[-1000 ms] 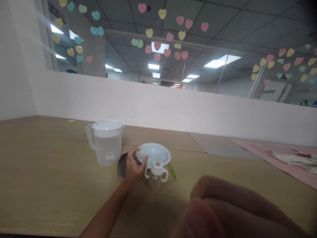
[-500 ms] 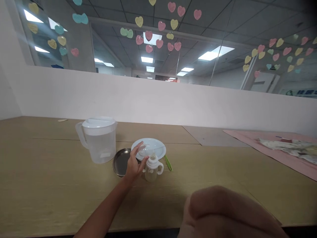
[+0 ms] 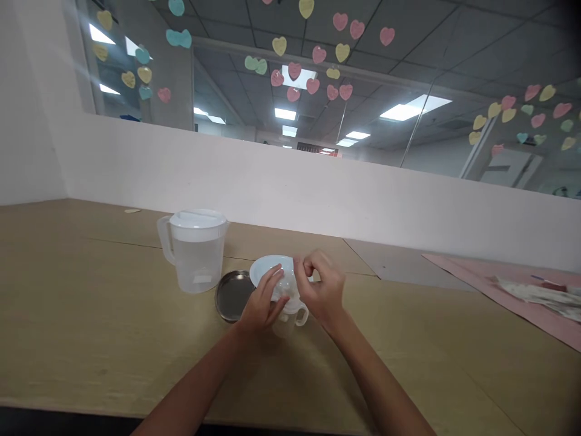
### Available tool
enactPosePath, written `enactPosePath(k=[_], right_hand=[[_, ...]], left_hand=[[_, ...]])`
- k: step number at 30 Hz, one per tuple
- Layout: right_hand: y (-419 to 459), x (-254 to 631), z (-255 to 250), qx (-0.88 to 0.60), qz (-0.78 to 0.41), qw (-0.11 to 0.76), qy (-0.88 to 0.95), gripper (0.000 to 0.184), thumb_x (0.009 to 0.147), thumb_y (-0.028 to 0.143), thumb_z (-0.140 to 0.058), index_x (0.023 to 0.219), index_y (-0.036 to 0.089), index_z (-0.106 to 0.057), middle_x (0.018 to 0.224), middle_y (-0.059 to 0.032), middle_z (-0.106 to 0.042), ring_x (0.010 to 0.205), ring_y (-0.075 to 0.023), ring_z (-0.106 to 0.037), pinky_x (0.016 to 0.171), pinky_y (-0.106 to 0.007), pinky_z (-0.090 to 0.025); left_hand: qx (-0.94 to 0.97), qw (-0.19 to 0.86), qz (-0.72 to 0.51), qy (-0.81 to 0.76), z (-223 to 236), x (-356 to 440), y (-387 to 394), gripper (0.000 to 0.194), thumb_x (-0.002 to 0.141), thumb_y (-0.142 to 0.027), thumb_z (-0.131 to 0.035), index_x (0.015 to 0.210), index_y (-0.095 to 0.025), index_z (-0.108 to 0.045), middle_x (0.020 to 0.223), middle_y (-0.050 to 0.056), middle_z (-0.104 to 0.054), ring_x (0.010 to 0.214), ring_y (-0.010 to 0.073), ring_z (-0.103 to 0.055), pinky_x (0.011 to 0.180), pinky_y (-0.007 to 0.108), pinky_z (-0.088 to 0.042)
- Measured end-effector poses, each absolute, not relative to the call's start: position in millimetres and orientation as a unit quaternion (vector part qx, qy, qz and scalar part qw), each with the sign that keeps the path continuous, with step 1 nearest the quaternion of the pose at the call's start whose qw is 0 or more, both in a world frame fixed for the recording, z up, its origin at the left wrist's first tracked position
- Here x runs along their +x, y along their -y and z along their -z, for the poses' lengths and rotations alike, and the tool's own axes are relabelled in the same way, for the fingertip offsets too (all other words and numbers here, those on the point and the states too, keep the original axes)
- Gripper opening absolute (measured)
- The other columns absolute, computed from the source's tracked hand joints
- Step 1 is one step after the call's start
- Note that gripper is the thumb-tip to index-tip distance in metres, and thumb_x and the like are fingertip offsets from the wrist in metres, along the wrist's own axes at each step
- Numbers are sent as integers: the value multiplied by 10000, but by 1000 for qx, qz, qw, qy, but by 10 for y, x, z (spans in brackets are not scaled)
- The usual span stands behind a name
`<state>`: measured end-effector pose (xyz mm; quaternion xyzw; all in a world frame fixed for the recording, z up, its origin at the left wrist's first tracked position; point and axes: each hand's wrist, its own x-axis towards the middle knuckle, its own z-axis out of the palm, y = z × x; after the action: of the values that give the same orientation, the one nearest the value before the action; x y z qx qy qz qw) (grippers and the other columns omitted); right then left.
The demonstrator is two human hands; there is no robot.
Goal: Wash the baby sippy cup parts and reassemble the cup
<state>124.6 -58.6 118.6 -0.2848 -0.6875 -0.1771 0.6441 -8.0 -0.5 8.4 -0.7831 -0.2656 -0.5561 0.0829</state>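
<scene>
A small clear baby bottle [image 3: 290, 317] with white handles stands on the wooden table [image 3: 91, 315]. My left hand [image 3: 262, 304] curls round its top, pressing a clear dome cap [image 3: 285, 283] onto it. My right hand [image 3: 321, 286] hovers just right of the bottle, its fingers pinched together; I cannot make out anything in them. A white plate [image 3: 265, 267] lies just behind the bottle.
A clear lidded pitcher [image 3: 196, 249] stands to the left. A round metal lid [image 3: 232, 294] lies between the pitcher and the bottle. A pink mat [image 3: 499, 297] with papers [image 3: 540, 292] lies at the far right. A white low wall runs behind the table.
My right hand has moved from close under the camera out to the bottle. My left hand has shifted from beside the bottle to on top of it with the cap.
</scene>
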Motion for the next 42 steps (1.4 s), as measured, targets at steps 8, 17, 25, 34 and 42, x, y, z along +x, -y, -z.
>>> enactPosePath(k=[8, 17, 25, 34, 42], right_hand=[[40, 1486, -332, -333, -58, 594, 730, 218, 869, 321, -418, 943, 178, -564, 897, -65, -637, 815, -166, -598, 712, -289, -490], [-54, 1485, -67, -336, -37, 596, 729, 276, 868, 343, -412, 1038, 177, -551, 946, -72, -647, 822, -173, -608, 733, -293, -490], [-38, 1488, -76, -372, 22, 567, 735, 321, 877, 352, -381, 1052, 165, -574, 842, -65, -667, 687, -159, -605, 651, -269, -483], [-29, 1455, -59, -400, 64, 545, 734, 355, 892, 348, -331, 1064, 146, -567, 771, -59, -674, 608, -146, -605, 602, -244, -471], [22, 1481, -65, -423, 49, 529, 734, 392, 897, 412, -312, 1092, 149, -528, 728, -37, -654, 596, -151, -602, 562, -234, -442]], left_hand=[[-820, 52, 498, 278, -49, -1, 47, 526, 879, -306, -428, 1352, -132, -277, 1287, 157, -481, 1196, 223, -458, 979, 380, -419], [-796, -44, 502, 336, 16, 16, 82, 485, 875, -345, -443, 1324, -177, -372, 1247, 114, -550, 1106, 204, -545, 940, 338, -443], [-785, -38, 522, 330, 46, 17, 25, 482, 852, -361, -477, 1299, -190, -420, 1217, 104, -575, 1079, 202, -562, 905, 325, -461], [-782, -11, 513, 355, 38, -10, 37, 493, 835, -406, -483, 1283, -203, -442, 1132, 89, -624, 943, 189, -619, 841, 311, -490], [-806, 0, 478, 350, 109, -23, 18, 648, 824, -401, -496, 1390, -193, -259, 1124, 108, -615, 952, 206, -601, 839, 337, -482]])
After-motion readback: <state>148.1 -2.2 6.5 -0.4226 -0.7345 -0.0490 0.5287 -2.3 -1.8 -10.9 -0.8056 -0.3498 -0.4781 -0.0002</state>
